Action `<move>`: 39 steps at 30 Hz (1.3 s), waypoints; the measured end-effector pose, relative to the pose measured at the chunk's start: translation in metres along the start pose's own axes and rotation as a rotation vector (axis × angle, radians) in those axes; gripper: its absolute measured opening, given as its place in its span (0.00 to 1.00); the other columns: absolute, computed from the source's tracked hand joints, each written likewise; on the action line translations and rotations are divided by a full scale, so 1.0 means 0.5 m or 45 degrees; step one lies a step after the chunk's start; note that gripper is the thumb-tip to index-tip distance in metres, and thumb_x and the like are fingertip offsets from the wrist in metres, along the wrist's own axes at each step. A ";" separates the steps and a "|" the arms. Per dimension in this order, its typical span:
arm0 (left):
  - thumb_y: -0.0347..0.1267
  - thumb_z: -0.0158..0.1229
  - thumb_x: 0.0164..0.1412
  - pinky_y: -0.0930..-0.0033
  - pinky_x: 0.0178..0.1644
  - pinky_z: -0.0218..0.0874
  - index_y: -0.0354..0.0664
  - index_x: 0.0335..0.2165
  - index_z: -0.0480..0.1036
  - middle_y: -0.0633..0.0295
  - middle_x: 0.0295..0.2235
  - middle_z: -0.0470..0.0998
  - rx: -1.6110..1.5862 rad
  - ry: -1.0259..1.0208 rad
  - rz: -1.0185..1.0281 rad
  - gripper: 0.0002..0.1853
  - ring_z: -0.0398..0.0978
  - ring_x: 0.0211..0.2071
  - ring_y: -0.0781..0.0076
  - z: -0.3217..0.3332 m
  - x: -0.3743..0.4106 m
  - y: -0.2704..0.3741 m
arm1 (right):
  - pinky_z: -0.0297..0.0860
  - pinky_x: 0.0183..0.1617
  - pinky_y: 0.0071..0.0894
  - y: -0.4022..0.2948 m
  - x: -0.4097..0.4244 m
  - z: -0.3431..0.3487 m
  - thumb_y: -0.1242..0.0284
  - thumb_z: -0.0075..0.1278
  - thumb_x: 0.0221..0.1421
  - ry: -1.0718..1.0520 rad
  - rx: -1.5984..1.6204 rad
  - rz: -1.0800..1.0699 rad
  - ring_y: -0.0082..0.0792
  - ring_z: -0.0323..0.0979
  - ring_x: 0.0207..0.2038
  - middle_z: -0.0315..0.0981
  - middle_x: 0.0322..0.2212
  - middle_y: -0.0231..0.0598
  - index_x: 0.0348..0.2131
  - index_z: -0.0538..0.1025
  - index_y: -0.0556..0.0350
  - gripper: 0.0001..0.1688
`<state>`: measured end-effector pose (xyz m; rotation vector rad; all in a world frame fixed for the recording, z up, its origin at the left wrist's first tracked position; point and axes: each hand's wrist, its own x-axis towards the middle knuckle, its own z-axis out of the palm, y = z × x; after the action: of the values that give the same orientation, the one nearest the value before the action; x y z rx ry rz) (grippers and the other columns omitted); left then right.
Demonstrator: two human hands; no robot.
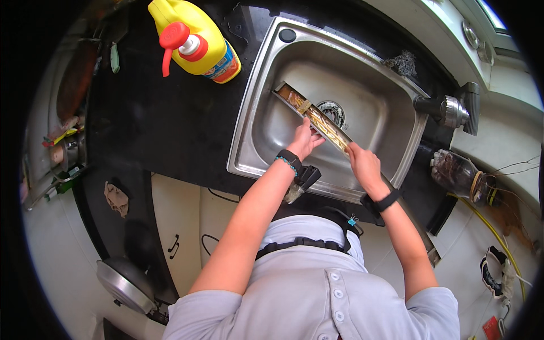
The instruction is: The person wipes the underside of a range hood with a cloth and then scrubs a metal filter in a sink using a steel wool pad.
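A long narrow metal trough point(325, 125) lies tilted over the stainless steel sink point(297, 63), its inside stained brown and yellowish. Its far end is in the basin; the other end runs out past the sink's near edge, beneath my right forearm. My right hand point(364, 165) grips the trough near its middle. Beside it, my left hand point(305, 138) touches the trough's near side from below, fingers spread; how far it supports the weight I cannot tell. The drain point(331, 112) shows just behind the trough. A black device is strapped at each wrist.
A yellow pump bottle point(199, 42) with a red top stands left of the sink on the black countertop point(170, 114). Steel wool point(401, 63) and the faucet point(450, 108) are at the right rim. A brown cloth point(116, 199) and a metal wok or lid point(125, 287) lie left.
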<state>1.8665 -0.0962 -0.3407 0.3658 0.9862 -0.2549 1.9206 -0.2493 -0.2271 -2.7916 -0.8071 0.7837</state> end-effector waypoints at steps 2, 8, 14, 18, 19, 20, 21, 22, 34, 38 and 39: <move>0.46 0.28 0.63 0.55 0.51 0.58 0.35 0.49 0.54 0.48 0.48 0.62 0.015 0.023 0.007 0.26 0.62 0.49 0.55 0.006 -0.011 0.002 | 0.65 0.27 0.47 0.004 -0.010 -0.003 0.67 0.40 0.52 -0.017 -0.075 0.028 0.50 0.70 0.24 0.70 0.17 0.49 0.26 0.70 0.49 0.09; 0.46 0.27 0.63 0.55 0.51 0.58 0.35 0.49 0.54 0.48 0.49 0.60 0.021 -0.027 -0.020 0.26 0.62 0.50 0.55 0.011 0.005 -0.003 | 0.65 0.30 0.48 -0.030 0.087 0.054 0.68 0.39 0.52 0.086 -0.015 0.004 0.51 0.70 0.26 0.71 0.21 0.49 0.27 0.71 0.49 0.09; 0.46 0.27 0.63 0.56 0.50 0.59 0.36 0.50 0.53 0.48 0.48 0.61 0.006 -0.013 0.006 0.27 0.63 0.49 0.54 -0.006 0.000 -0.005 | 0.65 0.29 0.48 0.007 0.009 0.002 0.66 0.40 0.52 0.021 0.007 0.035 0.52 0.70 0.24 0.71 0.19 0.49 0.28 0.72 0.49 0.10; 0.46 0.27 0.63 0.55 0.50 0.59 0.36 0.50 0.53 0.48 0.48 0.62 0.024 0.008 0.012 0.27 0.63 0.48 0.54 0.007 -0.002 -0.006 | 0.65 0.29 0.48 -0.004 0.017 0.014 0.67 0.39 0.52 -0.008 -0.063 0.097 0.51 0.70 0.25 0.71 0.19 0.49 0.27 0.71 0.49 0.10; 0.46 0.27 0.63 0.55 0.50 0.59 0.36 0.50 0.53 0.48 0.48 0.62 0.026 0.022 0.007 0.27 0.63 0.48 0.54 0.010 -0.003 -0.007 | 0.65 0.29 0.48 -0.016 0.036 0.025 0.67 0.39 0.52 0.015 -0.048 0.066 0.51 0.70 0.25 0.71 0.19 0.49 0.27 0.71 0.50 0.10; 0.46 0.27 0.63 0.55 0.50 0.59 0.36 0.50 0.53 0.48 0.48 0.62 0.027 0.019 -0.002 0.27 0.63 0.49 0.54 0.013 -0.003 -0.008 | 0.65 0.30 0.47 -0.029 0.063 0.038 0.68 0.39 0.52 0.038 -0.033 0.034 0.51 0.70 0.25 0.71 0.19 0.49 0.27 0.71 0.50 0.10; 0.46 0.27 0.63 0.55 0.50 0.59 0.36 0.50 0.53 0.48 0.48 0.62 0.025 0.016 -0.008 0.27 0.63 0.49 0.54 0.014 -0.003 -0.006 | 0.65 0.30 0.47 -0.040 0.083 0.046 0.68 0.39 0.52 0.063 -0.020 -0.001 0.51 0.71 0.26 0.71 0.20 0.49 0.27 0.71 0.50 0.10; 0.46 0.27 0.63 0.55 0.50 0.59 0.36 0.50 0.53 0.48 0.48 0.62 0.024 0.012 -0.015 0.27 0.63 0.49 0.55 0.015 -0.002 -0.003 | 0.65 0.31 0.47 -0.044 0.089 0.048 0.68 0.38 0.52 0.072 0.018 -0.007 0.51 0.70 0.26 0.71 0.21 0.50 0.27 0.71 0.50 0.10; 0.47 0.27 0.63 0.56 0.50 0.59 0.35 0.49 0.54 0.49 0.48 0.62 0.033 0.005 -0.010 0.27 0.62 0.50 0.55 0.009 -0.003 -0.009 | 0.64 0.29 0.49 -0.042 0.066 0.042 0.68 0.40 0.51 0.019 -0.024 0.022 0.52 0.70 0.26 0.71 0.20 0.49 0.26 0.70 0.50 0.08; 0.47 0.26 0.63 0.56 0.50 0.59 0.35 0.49 0.54 0.49 0.48 0.62 0.037 0.000 0.002 0.27 0.62 0.50 0.55 0.012 -0.001 -0.007 | 0.65 0.28 0.48 -0.018 0.050 0.033 0.68 0.40 0.51 0.050 -0.020 -0.013 0.52 0.70 0.24 0.70 0.18 0.49 0.27 0.70 0.49 0.07; 0.47 0.26 0.63 0.56 0.50 0.59 0.35 0.49 0.54 0.49 0.48 0.62 0.033 0.009 0.012 0.27 0.62 0.50 0.55 0.007 -0.004 -0.009 | 0.65 0.27 0.48 -0.008 0.030 0.025 0.68 0.40 0.51 0.039 -0.032 -0.019 0.52 0.70 0.24 0.70 0.17 0.49 0.27 0.70 0.49 0.07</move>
<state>1.8664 -0.1018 -0.3380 0.3953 0.9886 -0.2586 1.9232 -0.2381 -0.2434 -2.8088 -0.8367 0.7317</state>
